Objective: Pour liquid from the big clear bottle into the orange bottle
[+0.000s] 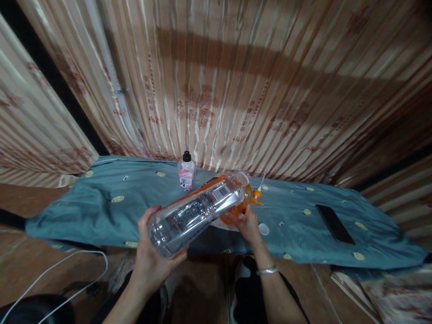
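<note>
Left hand (151, 264): clasping tall clear-plastic bottle (198, 213)
Right hand (249, 224): clasping rounded orange-plastic bottle (243, 205)
Tilt: possible spill from unsteady aim

So I've got this big clear plastic bottle (197, 216) tipped on a slant, barcode and print showing, neck end away from me and to the right. The orange bottle (247, 199) I'm gripping is by that neck, partly hidden behind it.

Pleated beige curtain (222, 58), red tree prints (199, 108), broad shadow band (270, 58) across upper part, black pole (54, 81) slanting at left, long table (290, 229) draped in teal, yellow motifs (118, 199), brown floor (30, 261) with pale lines, dim light.
</note>
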Demonstrator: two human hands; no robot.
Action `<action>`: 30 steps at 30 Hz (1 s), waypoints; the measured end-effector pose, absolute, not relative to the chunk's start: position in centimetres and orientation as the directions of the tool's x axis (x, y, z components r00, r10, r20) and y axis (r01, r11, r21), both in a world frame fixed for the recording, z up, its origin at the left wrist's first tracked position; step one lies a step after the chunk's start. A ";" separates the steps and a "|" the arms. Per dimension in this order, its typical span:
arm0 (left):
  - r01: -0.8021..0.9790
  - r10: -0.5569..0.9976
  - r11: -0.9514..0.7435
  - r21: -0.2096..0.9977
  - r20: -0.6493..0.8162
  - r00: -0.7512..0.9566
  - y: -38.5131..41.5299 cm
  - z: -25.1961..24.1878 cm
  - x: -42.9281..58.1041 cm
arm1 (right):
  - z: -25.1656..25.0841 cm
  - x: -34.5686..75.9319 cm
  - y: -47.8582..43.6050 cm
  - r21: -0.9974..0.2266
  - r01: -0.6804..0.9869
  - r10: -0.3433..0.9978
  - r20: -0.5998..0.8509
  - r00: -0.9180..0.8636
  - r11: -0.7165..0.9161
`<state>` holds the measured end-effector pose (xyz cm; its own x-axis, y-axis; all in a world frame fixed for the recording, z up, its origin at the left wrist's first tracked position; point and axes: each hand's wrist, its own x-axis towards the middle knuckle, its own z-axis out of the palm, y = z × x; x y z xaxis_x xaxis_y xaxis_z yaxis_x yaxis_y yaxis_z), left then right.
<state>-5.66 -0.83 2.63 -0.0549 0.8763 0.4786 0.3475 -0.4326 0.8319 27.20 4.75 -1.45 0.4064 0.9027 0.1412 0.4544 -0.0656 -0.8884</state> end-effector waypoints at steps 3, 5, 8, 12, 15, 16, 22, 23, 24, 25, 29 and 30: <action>0.345 0.885 -0.405 0.847 0.458 -0.084 -0.9 2.8 -5.4 | -1.5 27.3 4.8 -0.893 0.446 0.900 0.146 0.411 -0.059; 0.350 0.886 -0.396 0.849 0.453 -0.096 -0.9 2.9 -5.3 | -1.6 27.3 4.8 -0.896 0.441 0.900 0.144 0.411 -0.058; 0.350 0.884 -0.400 0.847 0.458 -0.097 -0.9 3.0 -5.3 | -1.5 27.4 4.8 -0.895 0.441 0.908 0.129 0.398 -0.066; 0.320 0.891 -0.399 0.859 0.446 -0.085 -0.8 2.9 -5.5 | -1.3 27.4 4.8 -0.895 0.438 0.910 0.107 0.400 -0.087; 0.303 0.886 -0.422 0.855 0.459 -0.060 -1.0 3.1 -5.1 | -1.2 27.4 4.8 -0.898 0.429 0.911 0.093 0.402 -0.098; 0.295 0.884 -0.421 0.858 0.460 -0.077 -1.1 3.2 -4.7 | -1.1 27.3 4.8 -0.898 0.428 0.912 0.092 0.399 -0.096; 0.219 0.879 -0.340 0.914 0.392 -0.272 -2.1 4.7 -2.0 | -1.3 27.2 4.8 -0.895 0.439 0.909 0.119 0.400 -0.076; 0.204 0.880 -0.337 0.919 0.385 -0.278 -2.3 4.9 -1.7 | -1.3 27.2 4.8 -0.892 0.445 0.910 0.117 0.398 -0.080; 0.187 0.882 -0.336 0.923 0.378 -0.283 -2.3 5.0 -1.6 | -1.3 27.2 4.8 -0.889 0.451 0.911 0.114 0.397 -0.085; 0.170 0.883 -0.336 0.926 0.373 -0.286 -2.3 5.0 -1.6 | -1.3 27.2 4.8 -0.886 0.454 0.911 0.110 0.396 -0.091; 0.170 0.887 -0.352 0.920 0.386 -0.253 -1.8 4.5 -2.8 | -1.3 27.3 4.9 -0.892 0.442 0.908 0.101 0.408 -0.099; 0.193 0.891 -0.359 0.913 0.397 -0.219 -1.6 4.2 -3.2 | -1.3 27.4 4.9 -0.895 0.435 0.907 0.102 0.409 -0.096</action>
